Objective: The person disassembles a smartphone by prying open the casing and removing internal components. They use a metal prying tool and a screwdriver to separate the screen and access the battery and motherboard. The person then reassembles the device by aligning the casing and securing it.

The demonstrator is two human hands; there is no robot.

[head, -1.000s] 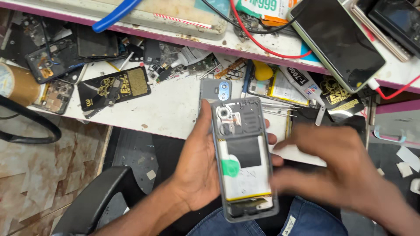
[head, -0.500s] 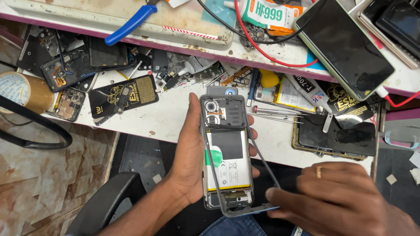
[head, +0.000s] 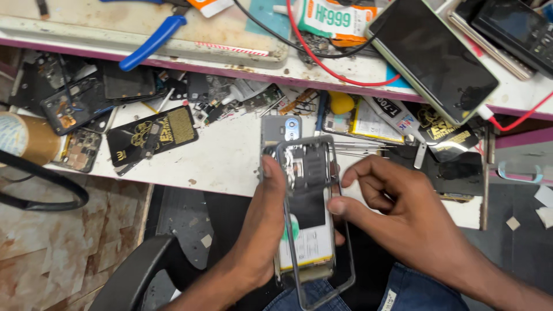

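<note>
Opened phone [head: 304, 230] gripped in left hand [head: 262, 242], right hand [head: 397, 213] pinching its loosened frame [head: 340, 253]

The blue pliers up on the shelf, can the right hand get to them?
Probably not right now: the right hand is pinching the phone frame, and the blue pliers lie far off to the left.

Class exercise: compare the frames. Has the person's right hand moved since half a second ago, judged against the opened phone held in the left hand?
Yes. The right hand has risen from the lower end of the opened phone to its right edge, fingertips on the loose grey frame.
</note>
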